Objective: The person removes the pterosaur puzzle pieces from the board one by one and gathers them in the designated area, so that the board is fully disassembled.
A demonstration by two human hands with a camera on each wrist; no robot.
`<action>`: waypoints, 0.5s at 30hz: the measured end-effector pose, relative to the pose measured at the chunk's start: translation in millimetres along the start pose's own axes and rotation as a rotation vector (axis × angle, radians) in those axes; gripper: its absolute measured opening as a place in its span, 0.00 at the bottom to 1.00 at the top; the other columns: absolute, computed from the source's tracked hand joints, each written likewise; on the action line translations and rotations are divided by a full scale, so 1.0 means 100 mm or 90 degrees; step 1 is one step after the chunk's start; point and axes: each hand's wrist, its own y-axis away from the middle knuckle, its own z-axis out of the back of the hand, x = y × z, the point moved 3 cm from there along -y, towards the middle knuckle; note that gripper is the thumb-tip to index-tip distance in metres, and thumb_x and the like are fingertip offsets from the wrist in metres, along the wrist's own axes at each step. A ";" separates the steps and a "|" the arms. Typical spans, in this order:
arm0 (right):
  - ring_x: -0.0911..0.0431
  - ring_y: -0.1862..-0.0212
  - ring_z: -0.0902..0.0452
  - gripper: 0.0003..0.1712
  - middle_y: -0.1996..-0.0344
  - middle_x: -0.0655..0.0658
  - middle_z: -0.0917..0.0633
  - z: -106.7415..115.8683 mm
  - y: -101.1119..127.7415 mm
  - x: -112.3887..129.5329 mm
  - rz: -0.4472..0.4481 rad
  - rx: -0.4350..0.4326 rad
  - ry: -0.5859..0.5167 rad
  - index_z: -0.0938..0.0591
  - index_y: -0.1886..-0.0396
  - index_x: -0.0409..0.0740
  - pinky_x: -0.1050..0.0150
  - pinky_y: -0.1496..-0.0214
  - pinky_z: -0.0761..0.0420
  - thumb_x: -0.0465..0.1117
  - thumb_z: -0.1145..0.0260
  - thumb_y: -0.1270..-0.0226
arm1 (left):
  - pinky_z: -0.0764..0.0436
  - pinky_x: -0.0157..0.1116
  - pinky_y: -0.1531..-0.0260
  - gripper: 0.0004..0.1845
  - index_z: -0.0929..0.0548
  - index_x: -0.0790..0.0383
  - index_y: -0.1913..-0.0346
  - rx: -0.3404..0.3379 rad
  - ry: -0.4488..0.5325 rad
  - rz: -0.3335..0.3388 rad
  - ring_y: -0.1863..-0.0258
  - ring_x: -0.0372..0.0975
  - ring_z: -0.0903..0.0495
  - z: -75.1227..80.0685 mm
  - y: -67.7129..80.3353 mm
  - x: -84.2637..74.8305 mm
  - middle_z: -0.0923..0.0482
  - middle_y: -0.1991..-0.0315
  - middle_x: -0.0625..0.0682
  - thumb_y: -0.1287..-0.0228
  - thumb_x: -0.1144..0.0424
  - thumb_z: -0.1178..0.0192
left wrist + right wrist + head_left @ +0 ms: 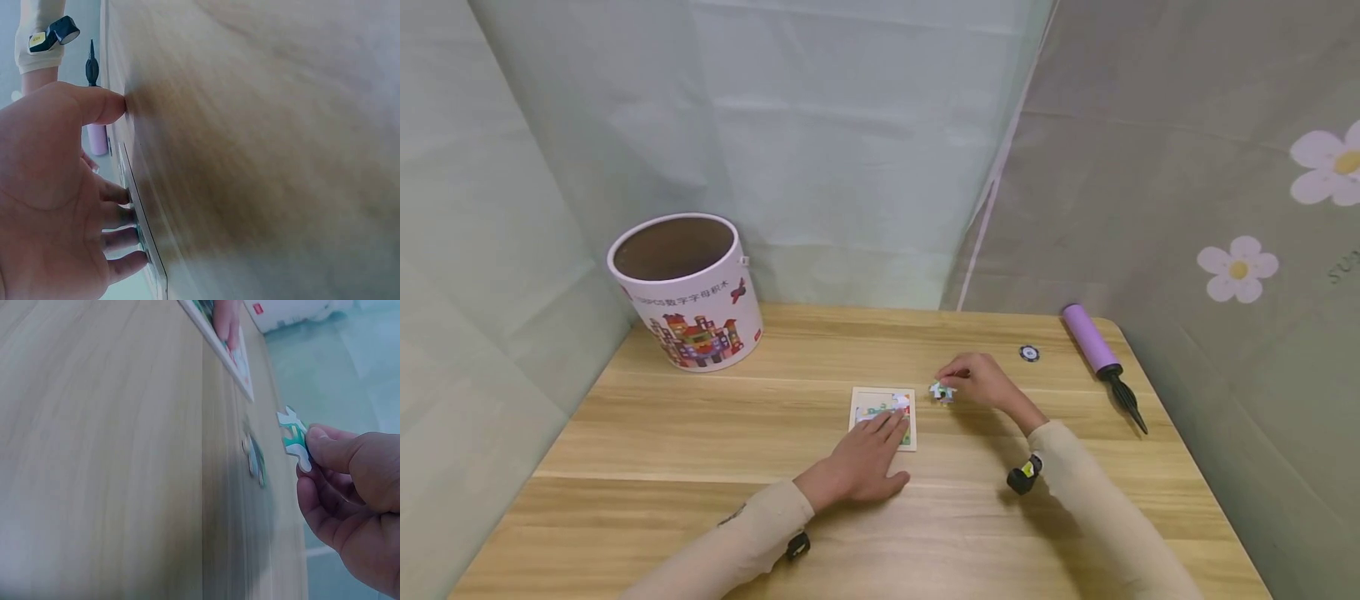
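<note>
Well, my left hand (867, 462) rests its outstretched fingers on the puzzle board (871, 397), thumb spread aside. At the board's two o'clock, my right hand (983, 382), fingers curled, pinches a puzzle piece (291, 439) by its edge, near a second piece (255, 461) on the table (940, 542). A bucket (700, 304) stands at ten o'clock, a purple pump (1090, 339) farther out at two.

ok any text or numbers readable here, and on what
"PCS数字字母积木" on the white bucket; its start unclear.
"SU", cut off, on the right wall cloth.
Too small or blurred: round chip, bucket's red mark, yellow label on right wrist device.
</note>
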 end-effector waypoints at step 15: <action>0.57 0.62 0.17 0.05 0.65 0.48 0.10 0.16 0.18 -0.22 -0.007 -0.018 0.025 0.08 0.62 0.42 0.64 0.57 0.18 0.34 0.27 0.35 | 0.40 0.49 0.24 0.43 0.44 0.66 0.20 -0.004 -0.010 -0.001 0.20 0.51 0.47 0.00 0.02 -0.01 0.48 0.19 0.59 0.25 0.39 0.52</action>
